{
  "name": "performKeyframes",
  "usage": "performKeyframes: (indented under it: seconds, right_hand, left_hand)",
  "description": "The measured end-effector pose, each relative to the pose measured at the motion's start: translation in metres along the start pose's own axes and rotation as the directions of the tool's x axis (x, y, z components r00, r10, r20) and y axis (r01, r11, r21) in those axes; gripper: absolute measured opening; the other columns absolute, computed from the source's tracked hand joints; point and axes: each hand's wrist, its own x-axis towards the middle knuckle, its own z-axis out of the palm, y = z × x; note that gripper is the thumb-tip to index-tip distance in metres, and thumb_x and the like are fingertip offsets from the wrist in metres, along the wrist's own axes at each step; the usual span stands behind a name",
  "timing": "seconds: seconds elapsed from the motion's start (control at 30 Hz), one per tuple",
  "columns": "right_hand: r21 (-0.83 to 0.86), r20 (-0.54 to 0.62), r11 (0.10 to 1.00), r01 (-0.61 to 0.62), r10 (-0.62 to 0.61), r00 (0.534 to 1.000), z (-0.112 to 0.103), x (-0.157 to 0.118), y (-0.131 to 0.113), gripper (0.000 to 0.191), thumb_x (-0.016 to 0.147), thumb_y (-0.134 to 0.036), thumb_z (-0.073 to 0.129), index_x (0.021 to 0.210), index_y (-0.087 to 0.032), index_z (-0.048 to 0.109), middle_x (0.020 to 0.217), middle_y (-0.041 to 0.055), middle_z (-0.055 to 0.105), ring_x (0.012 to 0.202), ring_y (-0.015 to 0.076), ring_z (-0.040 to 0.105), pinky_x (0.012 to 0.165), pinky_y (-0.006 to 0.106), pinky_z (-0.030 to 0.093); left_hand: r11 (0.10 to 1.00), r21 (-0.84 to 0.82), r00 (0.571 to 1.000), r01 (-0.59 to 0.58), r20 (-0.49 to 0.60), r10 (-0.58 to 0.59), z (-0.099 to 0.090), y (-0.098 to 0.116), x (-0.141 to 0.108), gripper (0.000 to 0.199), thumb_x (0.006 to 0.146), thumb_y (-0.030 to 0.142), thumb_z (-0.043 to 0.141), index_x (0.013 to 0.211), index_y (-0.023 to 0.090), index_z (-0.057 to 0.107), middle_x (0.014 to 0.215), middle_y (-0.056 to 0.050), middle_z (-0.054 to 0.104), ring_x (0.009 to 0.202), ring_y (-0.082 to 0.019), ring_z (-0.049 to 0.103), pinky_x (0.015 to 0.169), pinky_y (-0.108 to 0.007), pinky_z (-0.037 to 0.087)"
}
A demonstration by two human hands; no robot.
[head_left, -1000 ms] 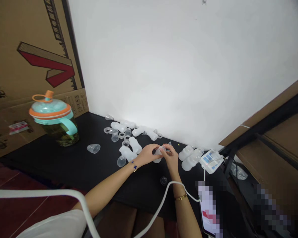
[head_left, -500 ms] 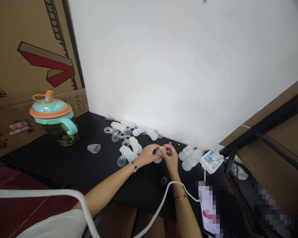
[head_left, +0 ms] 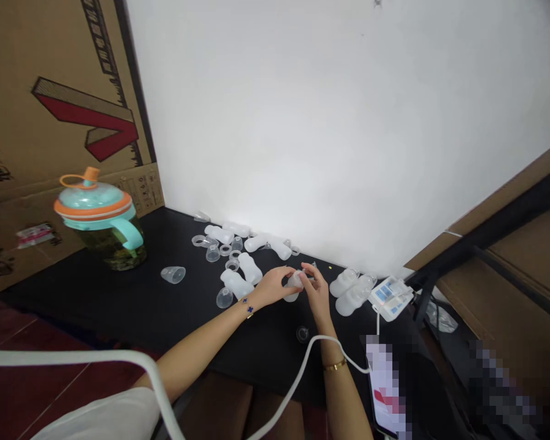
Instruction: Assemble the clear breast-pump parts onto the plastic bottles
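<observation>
On the black tabletop [head_left: 132, 305], my left hand [head_left: 276, 286] is closed around a small whitish translucent bottle [head_left: 291, 297]. My right hand [head_left: 316, 289] has its fingers closed at the top of that same bottle, and the two hands nearly meet there. The part between the fingertips is too small to make out. White bottles [head_left: 237, 285] and clear domed caps [head_left: 224, 297] lie left of my hands, with several translucent rings [head_left: 232, 264]. To the right, capped bottles [head_left: 355, 296] lie side by side. A small clear part [head_left: 302, 333] rests nearer to me.
A large teal and orange jug [head_left: 103, 220] stands at the left by a cardboard box [head_left: 64, 73]. White packets [head_left: 392, 297] and a phone [head_left: 385, 397] lie at the right. A white cable [head_left: 297, 382] crosses in front of my right forearm.
The fingers of my right hand have shifted slightly at the bottle's top. My left hand has barely moved.
</observation>
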Motion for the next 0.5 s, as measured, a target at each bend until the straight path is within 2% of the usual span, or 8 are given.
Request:
performKeyframes:
  seconds: [0.23,0.5]
  right_hand:
    - [0.029,0.133,1.000,0.002,-0.006,0.991,-0.0070,0.0035,-0.0015,0.034,0.082,-0.047,0.073,0.105,-0.022,0.078,0.118,0.0107,0.074,0.096,0.0275,0.070,0.072,0.036,0.058]
    - [0.026,0.103,1.000,-0.008,0.005,0.995,-0.0040,0.0026,0.0018,0.032,0.081,-0.046,0.074,0.102,-0.022,0.077,0.114,0.0096,0.074,0.097,0.0274,0.070,0.074,0.036,0.057]
  left_hand:
    - [1.000,-0.009,1.000,0.006,0.001,-0.006,0.0009,-0.0009,0.0008,0.035,0.084,0.048,0.073,0.107,0.021,0.070,0.101,-0.004,0.073,0.091,-0.022,0.066,0.085,-0.034,0.050]
    - [1.000,0.002,1.000,0.010,-0.002,-0.010,0.0018,-0.0020,0.0007,0.035,0.084,0.049,0.073,0.105,0.021,0.071,0.100,-0.004,0.073,0.089,-0.023,0.066,0.082,-0.033,0.050]
